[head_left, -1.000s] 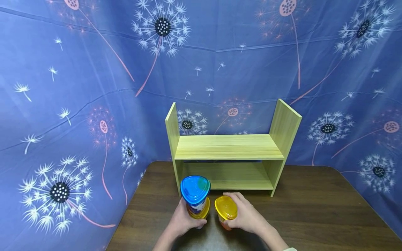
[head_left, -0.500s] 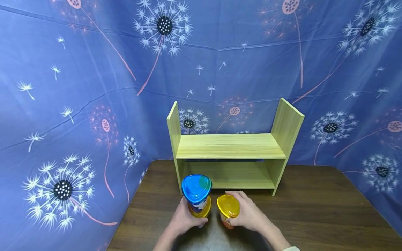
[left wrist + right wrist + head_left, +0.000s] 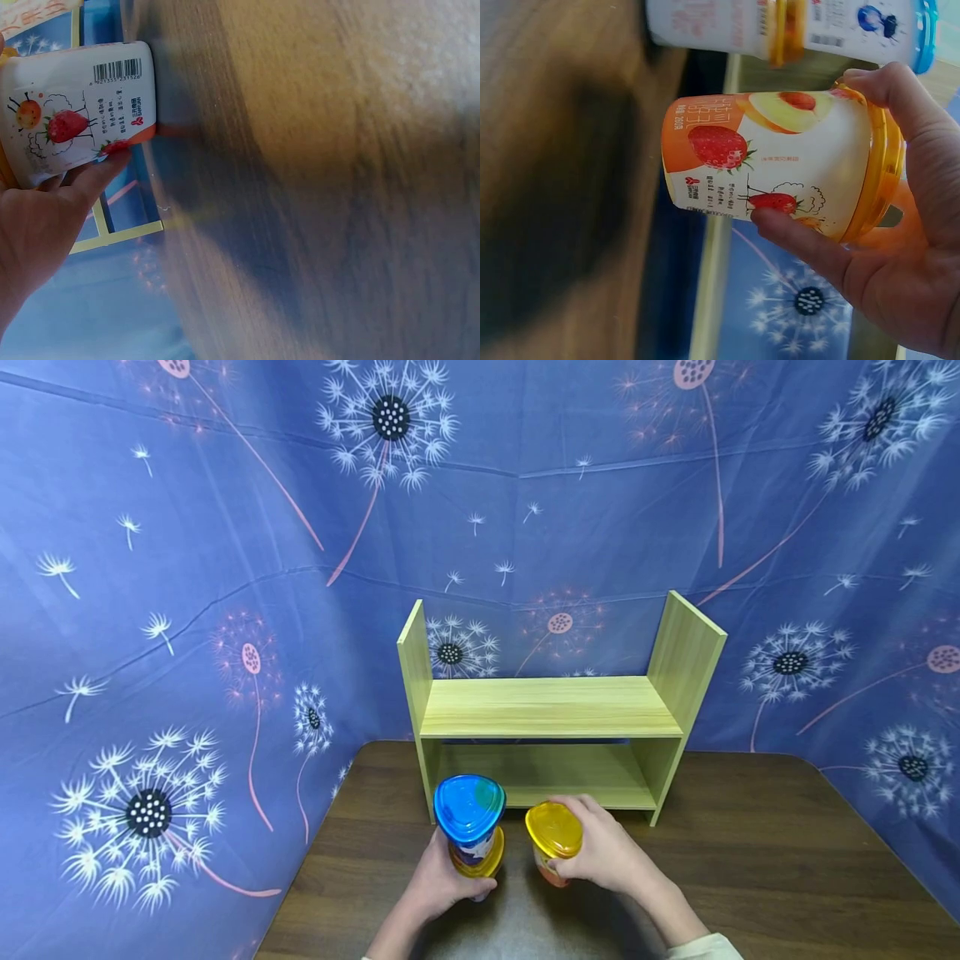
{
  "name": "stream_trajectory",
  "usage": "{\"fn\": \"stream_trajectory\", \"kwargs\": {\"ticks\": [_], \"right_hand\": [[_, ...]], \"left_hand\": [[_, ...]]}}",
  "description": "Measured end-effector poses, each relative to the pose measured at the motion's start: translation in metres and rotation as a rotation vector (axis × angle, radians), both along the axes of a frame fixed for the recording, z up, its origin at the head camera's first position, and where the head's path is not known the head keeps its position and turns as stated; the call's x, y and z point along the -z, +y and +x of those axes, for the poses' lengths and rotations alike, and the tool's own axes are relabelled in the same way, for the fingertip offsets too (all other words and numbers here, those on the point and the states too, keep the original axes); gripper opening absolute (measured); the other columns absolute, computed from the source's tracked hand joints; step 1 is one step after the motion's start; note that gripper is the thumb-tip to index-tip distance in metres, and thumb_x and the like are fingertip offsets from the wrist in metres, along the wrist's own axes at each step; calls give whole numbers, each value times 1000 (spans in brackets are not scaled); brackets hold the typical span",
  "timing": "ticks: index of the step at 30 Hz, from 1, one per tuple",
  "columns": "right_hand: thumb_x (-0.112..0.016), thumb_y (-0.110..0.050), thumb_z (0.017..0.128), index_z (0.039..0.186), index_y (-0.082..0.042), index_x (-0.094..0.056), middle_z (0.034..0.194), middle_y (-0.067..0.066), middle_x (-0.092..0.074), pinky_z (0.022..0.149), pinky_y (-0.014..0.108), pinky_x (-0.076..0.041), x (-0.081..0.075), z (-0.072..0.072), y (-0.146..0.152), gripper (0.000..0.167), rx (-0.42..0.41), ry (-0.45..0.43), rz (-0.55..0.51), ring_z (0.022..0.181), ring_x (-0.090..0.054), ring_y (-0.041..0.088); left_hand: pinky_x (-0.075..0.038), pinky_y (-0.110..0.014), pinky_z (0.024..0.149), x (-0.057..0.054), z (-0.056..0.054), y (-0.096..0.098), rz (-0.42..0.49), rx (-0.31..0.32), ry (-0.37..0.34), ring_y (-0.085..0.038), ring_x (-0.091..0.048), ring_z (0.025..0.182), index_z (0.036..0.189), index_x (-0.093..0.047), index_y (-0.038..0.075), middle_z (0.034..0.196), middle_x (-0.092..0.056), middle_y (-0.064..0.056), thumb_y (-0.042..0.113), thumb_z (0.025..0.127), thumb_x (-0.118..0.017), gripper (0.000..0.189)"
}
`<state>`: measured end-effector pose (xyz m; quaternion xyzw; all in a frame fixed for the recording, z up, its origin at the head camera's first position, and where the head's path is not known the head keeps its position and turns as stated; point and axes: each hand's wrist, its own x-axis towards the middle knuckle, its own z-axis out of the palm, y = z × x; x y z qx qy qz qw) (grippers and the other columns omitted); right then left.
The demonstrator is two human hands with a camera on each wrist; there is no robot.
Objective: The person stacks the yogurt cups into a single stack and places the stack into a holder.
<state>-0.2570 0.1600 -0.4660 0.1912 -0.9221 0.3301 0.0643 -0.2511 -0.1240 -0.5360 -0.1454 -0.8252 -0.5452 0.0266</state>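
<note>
My left hand (image 3: pixel 442 878) grips the lower, yellow-lidded yogurt cup (image 3: pixel 79 112) of a stack of two; the left wrist view shows fruit drawings and a barcode on its side. On top stands a second cup with a blue lid (image 3: pixel 469 808). To the right, my right hand (image 3: pixel 606 852) holds another yogurt cup (image 3: pixel 765 150) round its upper part, with strawberry and peach pictures and a yellow lid (image 3: pixel 555 829). This cup is apart from the stack. Whether its base touches the table cannot be told.
Behind the cups stands a pale wooden two-tier shelf (image 3: pixel 551 706) with raised side panels. The brown wooden table (image 3: pixel 780 860) extends on both sides. A blue cloth with dandelion prints (image 3: pixel 525 552) hangs around the back and sides.
My right hand has moved its yellow-lidded cup away from me, toward the shelf, and slightly to the right. The left hand and the stack keep about the same place.
</note>
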Motion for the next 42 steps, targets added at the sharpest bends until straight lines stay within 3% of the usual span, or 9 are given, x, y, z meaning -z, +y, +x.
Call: {"fn": "stream_trajectory", "kwargs": {"ticks": [11,25,42], "right_hand": [[-93,-31,61,142,-22,-54,122,2,-56,72,31,-53,-37,0,2,90,-15,81,7,92,-58,15],[-90,-30,65,142,-19,-55,122,4,-56,74,34,-54,-91,1,-4,86,-45,272,-13,93,-58,19],[-88,-33,68,144,-18,-53,119,6,-56,74,34,-56,-137,-1,-22,86,-118,349,-31,94,-58,20]], "left_hand": [[-39,-59,109,1,-1,-1,19,10,-22,-31,-52,127,147,-33,11,141,-50,-11,19,68,-96,101],[-39,-57,109,3,-2,-1,23,14,4,-30,-53,126,146,-34,11,139,-52,-10,19,67,-96,101],[-40,-59,108,4,-3,-2,-11,-3,-5,-32,-53,127,147,-33,11,140,-50,-12,24,67,-97,103]]}}
